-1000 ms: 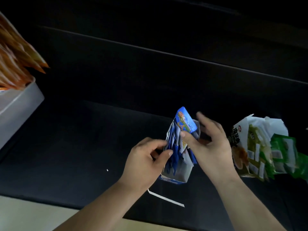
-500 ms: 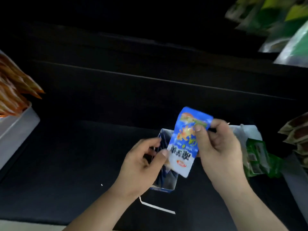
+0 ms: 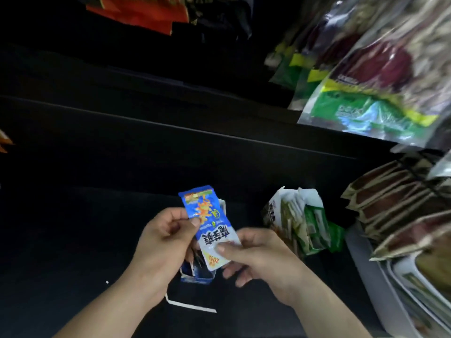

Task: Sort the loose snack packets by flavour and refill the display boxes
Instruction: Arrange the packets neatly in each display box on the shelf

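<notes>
Left of the blue box [image 3: 199,276] I see the dark shelf [image 3: 85,228] open, wide room for a hand. On the right, the green box [image 3: 290,215] stands near, then the grey tray [image 3: 366,272] of brown packets [image 3: 390,203] just beside it. At the upper right, hanging bags [image 3: 378,69] crowd in. The blue packet [image 3: 212,230] covers the blue box mouth.

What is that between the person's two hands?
A blue packet: the left hand pinches its upper part, the right hand its lower end, over an open blue box. The head view shows it.
</notes>
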{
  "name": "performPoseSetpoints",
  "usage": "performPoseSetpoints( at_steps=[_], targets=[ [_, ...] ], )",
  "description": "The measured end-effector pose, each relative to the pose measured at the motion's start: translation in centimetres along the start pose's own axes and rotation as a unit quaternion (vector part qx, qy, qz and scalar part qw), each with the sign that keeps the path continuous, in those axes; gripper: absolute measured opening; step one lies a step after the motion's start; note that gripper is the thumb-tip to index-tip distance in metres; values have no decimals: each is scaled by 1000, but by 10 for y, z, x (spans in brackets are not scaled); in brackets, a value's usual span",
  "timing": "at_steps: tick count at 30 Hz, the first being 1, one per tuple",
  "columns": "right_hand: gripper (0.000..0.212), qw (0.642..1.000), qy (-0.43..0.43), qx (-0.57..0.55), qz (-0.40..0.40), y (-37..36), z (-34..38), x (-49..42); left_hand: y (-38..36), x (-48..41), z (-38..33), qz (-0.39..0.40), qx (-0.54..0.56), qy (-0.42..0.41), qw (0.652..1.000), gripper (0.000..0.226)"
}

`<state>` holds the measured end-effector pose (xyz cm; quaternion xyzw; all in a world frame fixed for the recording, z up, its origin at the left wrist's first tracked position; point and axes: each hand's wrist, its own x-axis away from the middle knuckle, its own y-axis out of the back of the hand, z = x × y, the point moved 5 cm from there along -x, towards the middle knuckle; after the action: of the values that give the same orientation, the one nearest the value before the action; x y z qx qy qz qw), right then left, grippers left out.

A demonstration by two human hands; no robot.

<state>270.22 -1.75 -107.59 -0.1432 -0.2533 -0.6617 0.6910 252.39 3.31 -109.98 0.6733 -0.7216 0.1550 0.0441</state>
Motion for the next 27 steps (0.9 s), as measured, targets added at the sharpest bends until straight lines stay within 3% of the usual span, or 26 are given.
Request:
performPoseSetpoints(
  at_steps=[6,9,11,13,16,19,21,23,27],
  targets=[
    [16,975,127,-144,-109,0,12,-11,19,-1,18,-35,-116,27,992,19],
    [6,972,161,-64,-156,-1,19,-12,35,-2,14,-83,-194,-34,977,17],
    [3,968,184,-8,-171,-1,24,-12,44,-3,8,-107,-257,-91,956,33],
    [6,966,201,12,-163,-2,29,-10,42,-3,2,-70,-291,-142,944,49],
    [8,968,197,30,-153,-3,32,-7,30,-1,6,53,-215,-113,969,39],
    [9,975,170,65,-127,-5,28,-10,28,0,14,102,-205,-93,969,20],
    [14,986,138,75,-59,-11,19,-14,33,0,22,105,-206,-89,969,19],
    [19,988,111,95,-42,-14,6,-18,38,1,31,105,-202,-86,970,18],
    [19,968,130,146,-159,1,-1,-17,54,-1,43,1,-278,-172,945,22]
  ],
)
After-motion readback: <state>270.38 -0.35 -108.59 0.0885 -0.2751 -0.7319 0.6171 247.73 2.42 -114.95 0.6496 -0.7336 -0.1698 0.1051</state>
